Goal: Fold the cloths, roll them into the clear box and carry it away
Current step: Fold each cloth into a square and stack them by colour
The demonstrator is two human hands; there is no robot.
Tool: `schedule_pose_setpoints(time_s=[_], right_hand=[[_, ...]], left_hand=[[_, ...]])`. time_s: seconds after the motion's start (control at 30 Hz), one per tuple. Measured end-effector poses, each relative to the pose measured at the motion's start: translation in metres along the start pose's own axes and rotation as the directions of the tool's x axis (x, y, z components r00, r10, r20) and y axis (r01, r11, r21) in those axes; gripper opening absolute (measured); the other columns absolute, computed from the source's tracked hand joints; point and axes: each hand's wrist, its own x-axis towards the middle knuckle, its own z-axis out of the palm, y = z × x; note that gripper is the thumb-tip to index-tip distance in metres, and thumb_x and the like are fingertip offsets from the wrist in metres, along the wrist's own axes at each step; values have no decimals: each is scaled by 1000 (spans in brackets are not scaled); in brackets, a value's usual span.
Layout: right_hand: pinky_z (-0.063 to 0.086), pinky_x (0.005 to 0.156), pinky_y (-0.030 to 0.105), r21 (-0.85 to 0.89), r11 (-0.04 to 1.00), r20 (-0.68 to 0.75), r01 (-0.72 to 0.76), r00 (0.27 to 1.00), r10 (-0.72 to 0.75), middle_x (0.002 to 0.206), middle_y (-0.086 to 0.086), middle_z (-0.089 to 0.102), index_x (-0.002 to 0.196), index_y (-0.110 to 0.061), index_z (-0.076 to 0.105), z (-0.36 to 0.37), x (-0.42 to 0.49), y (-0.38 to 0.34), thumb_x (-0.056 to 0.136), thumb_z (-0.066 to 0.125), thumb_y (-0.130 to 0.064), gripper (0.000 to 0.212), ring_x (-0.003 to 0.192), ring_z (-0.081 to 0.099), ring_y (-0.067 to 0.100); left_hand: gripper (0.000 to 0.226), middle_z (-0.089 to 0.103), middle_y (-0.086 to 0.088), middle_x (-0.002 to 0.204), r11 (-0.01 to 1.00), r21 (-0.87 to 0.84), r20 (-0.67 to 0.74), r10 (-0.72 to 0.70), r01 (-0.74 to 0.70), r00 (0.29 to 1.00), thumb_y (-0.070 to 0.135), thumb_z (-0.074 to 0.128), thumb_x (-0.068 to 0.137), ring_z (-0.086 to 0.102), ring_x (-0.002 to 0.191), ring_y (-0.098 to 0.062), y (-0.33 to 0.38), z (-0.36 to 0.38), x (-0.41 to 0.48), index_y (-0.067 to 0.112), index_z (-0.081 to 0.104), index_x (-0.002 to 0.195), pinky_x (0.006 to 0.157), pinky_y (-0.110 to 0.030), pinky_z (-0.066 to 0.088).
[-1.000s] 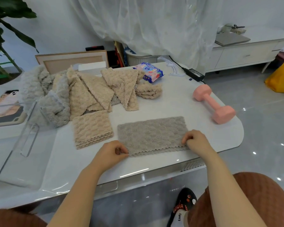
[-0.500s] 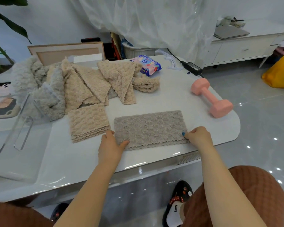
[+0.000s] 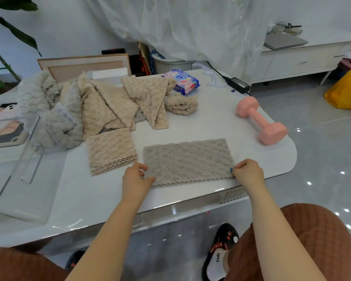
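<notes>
A grey cloth (image 3: 187, 159), folded into a long rectangle, lies flat near the front edge of the white table (image 3: 221, 122). My left hand (image 3: 135, 179) pinches its near left corner and my right hand (image 3: 246, 172) pinches its near right corner. To its left sits a beige cloth (image 3: 111, 150) folded into a square. Behind that is a heap of unfolded beige and grey cloths (image 3: 101, 106), with a rolled beige cloth (image 3: 180, 103) at its right end. The clear box (image 3: 22, 163) stands at the left on the table.
A pink dumbbell (image 3: 260, 120) lies at the right end of the table. A wipes pack (image 3: 183, 81) and a power adapter (image 3: 238, 84) sit at the back. A phone (image 3: 2, 126) lies at the far left. My knees and shoes are below the table edge.
My left hand has shifted from the cloth's near edge to its left corner, and my right hand has settled on the right corner. The view has tilted down a little.
</notes>
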Motion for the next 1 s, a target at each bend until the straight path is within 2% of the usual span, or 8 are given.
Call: schedule_pose_setpoints(time_s=[0.2, 0.33, 0.47, 0.6, 0.67, 0.77, 0.9, 1.0], right_hand=[[29, 50, 28, -59, 998, -30, 11, 999, -13, 55, 3, 43, 58, -13, 41, -6, 1, -1, 85, 63, -35, 41, 54, 41, 23], [29, 50, 26, -191, 980, 77, -60, 994, 76, 66, 5, 43, 63, -15, 36, -3, 2, 0, 82, 64, -35, 40, 67, 47, 25], [35, 53, 24, -266, 964, 315, 2, 945, 85, 69, 5, 52, 71, -9, 48, -13, -9, -13, 76, 64, -21, 21, 63, 51, 21], [26, 39, 17, -169, 980, 713, 108, 700, 45, 49, -2, 49, 69, -8, 68, -32, -34, -36, 83, 66, -27, 24, 36, 34, 10], [31, 42, 18, -150, 984, 585, 96, 811, 10, 55, 2, 54, 76, -5, 70, -36, -25, -33, 85, 62, -24, 22, 41, 41, 12], [43, 61, 25, -66, 997, 195, 50, 980, -36, 68, 9, 63, 79, -3, 66, -34, -2, -21, 86, 62, -23, 22, 63, 54, 23], [31, 55, 28, -42, 998, 121, 54, 991, -48, 61, 9, 48, 63, -9, 47, -13, 3, -23, 85, 65, -32, 36, 56, 42, 22], [31, 60, 26, -34, 994, 180, 105, 979, -97, 67, 9, 48, 68, -10, 53, 3, -1, -25, 83, 68, -23, 24, 64, 42, 21]], left_hand=[[57, 50, -12, 113, 997, -30, 31, -68, 69, 997, 26, 72, 81, 51, 93, -23, 4, 2, -1, 10, 41, 127, 77, -30, 41], [55, 54, -9, 100, 983, 25, 171, -181, 180, 968, 14, 72, 79, 58, 91, -27, 9, -1, 5, 9, 38, 123, 70, -31, 45], [29, 62, -10, 87, 986, 112, 71, 113, -121, 991, 7, 59, 85, 62, 82, -30, 34, -2, 27, 11, 48, 112, 61, -33, 45], [41, 53, -17, 115, 931, 157, -240, 358, -328, 902, -6, 47, 87, 55, 96, -30, 58, -1, 52, 4, 45, 127, 73, -38, 45], [41, 42, -18, 129, 933, 170, -252, 352, -316, 902, -2, 51, 88, 51, 101, -28, 58, 2, 50, 2, 43, 129, 78, -30, 41], [20, 51, -7, 115, 906, 152, -32, 404, -395, 914, 11, 55, 92, 51, 88, -13, 49, 16, 23, 10, 57, 112, 80, -25, 43], [31, 51, 6, 103, 773, 45, 343, 583, -633, 736, 41, 67, 84, 49, 94, -9, 28, 48, -24, 19, 61, 104, 83, -25, 43], [45, 50, 6, 111, 702, 172, 381, 600, -692, 703, 46, 68, 79, 45, 101, -11, 17, 71, -38, 22, 57, 115, 85, -27, 40]])
